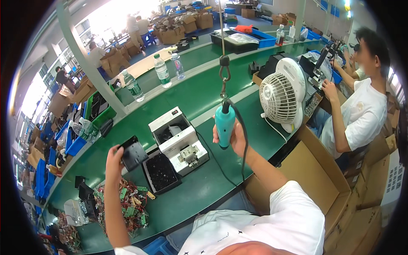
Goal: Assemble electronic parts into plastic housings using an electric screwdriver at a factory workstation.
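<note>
My right hand is wrapped round a teal electric screwdriver, which hangs upright from a hook and cord with its black cable looping down beside my wrist. In my left hand is a black plastic housing, gripped by its left edge and tilted above the bench. Just right of the housing stands a white screw feeder with an open top. A black tray full of small dark screws sits in front of the feeder, close to the housing.
Circuit boards with wires are heaped near my left forearm. A white fan stands right of the screwdriver. An open cardboard box lies beside my right arm. Bottles line the conveyor's edge; a co-worker sits at right.
</note>
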Action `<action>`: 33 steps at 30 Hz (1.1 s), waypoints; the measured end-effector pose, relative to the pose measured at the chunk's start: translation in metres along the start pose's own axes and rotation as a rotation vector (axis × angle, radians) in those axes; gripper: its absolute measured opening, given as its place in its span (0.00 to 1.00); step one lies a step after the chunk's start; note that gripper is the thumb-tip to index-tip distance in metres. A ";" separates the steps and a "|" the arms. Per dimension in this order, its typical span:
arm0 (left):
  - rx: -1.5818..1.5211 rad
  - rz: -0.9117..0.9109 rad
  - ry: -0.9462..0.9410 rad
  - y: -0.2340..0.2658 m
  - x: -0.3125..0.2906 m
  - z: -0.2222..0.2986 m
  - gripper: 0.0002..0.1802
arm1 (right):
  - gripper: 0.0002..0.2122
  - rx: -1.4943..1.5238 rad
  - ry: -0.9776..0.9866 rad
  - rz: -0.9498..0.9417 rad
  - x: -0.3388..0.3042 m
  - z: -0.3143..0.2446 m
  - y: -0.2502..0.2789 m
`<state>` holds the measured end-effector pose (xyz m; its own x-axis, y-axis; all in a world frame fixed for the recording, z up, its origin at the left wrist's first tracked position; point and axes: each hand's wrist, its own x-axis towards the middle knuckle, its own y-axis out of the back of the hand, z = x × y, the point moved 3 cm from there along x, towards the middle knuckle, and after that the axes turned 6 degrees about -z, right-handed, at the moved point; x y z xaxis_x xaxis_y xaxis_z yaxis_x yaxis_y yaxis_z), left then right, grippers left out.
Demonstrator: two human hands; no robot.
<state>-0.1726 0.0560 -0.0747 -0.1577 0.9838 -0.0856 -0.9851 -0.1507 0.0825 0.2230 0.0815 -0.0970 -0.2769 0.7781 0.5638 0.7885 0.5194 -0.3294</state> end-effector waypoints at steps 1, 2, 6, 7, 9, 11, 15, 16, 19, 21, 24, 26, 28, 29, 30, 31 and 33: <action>0.002 0.019 -0.008 0.028 0.031 -0.016 0.19 | 0.30 0.065 -0.039 -0.023 0.006 0.001 -0.001; 0.024 -0.006 0.080 0.061 0.062 -0.044 0.19 | 0.30 0.132 -0.082 -0.058 0.012 0.002 -0.006; 0.180 0.027 0.000 0.067 0.093 -0.037 0.18 | 0.25 0.267 -0.166 -0.091 0.019 -0.004 0.008; 0.246 0.073 -0.081 0.065 0.093 -0.030 0.18 | 0.23 0.311 -0.193 -0.102 0.022 -0.003 0.012; 0.376 0.176 -0.235 0.058 0.088 -0.020 0.17 | 0.20 0.361 -0.227 -0.127 0.035 0.010 0.020; 0.511 0.260 -0.380 0.035 0.079 -0.011 0.16 | 0.20 0.096 -0.222 -0.060 0.054 0.044 0.058; 0.569 -0.010 -0.448 -0.055 0.007 0.014 0.09 | 0.14 -0.159 -0.259 0.156 0.102 0.088 0.124; 0.737 -0.097 -0.467 -0.088 -0.031 0.024 0.05 | 0.11 -0.238 -0.276 0.291 0.115 0.101 0.149; 1.107 -0.665 -0.523 -0.147 -0.117 -0.015 0.08 | 0.14 -0.702 -0.441 0.419 0.155 0.129 0.204; 1.017 -0.790 -0.524 -0.173 -0.151 -0.055 0.11 | 0.13 -1.286 -0.312 0.440 0.174 0.124 0.257; 0.983 -0.605 -0.638 -0.180 -0.168 -0.101 0.10 | 0.14 -1.426 -0.404 0.806 0.189 0.127 0.280; 1.002 -0.453 -0.644 -0.181 -0.174 -0.109 0.10 | 0.16 -1.506 -0.373 0.924 0.197 0.116 0.298; 1.019 -0.296 -0.647 -0.180 -0.178 -0.112 0.09 | 0.16 -1.405 -0.519 0.901 0.203 0.115 0.318; 0.993 -0.303 -0.671 -0.184 -0.176 -0.110 0.09 | 0.16 -1.299 -0.562 0.869 0.199 0.098 0.355; 0.962 -0.343 -0.707 -0.189 -0.172 -0.107 0.08 | 0.16 -1.194 -0.597 0.840 0.197 0.080 0.387; 0.967 -0.353 -0.689 -0.188 -0.168 -0.108 0.08 | 0.16 -1.184 -0.604 0.808 0.207 0.094 0.367; 0.993 -0.340 -0.628 -0.176 -0.170 -0.106 0.07 | 0.15 -1.104 -0.452 0.650 0.198 0.124 0.307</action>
<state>0.0205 -0.0950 -0.1802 0.4285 0.8762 0.2208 -0.4461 -0.0073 0.8950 0.3421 0.4389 -0.1805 0.3247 0.9297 0.1739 0.8108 -0.3683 0.4549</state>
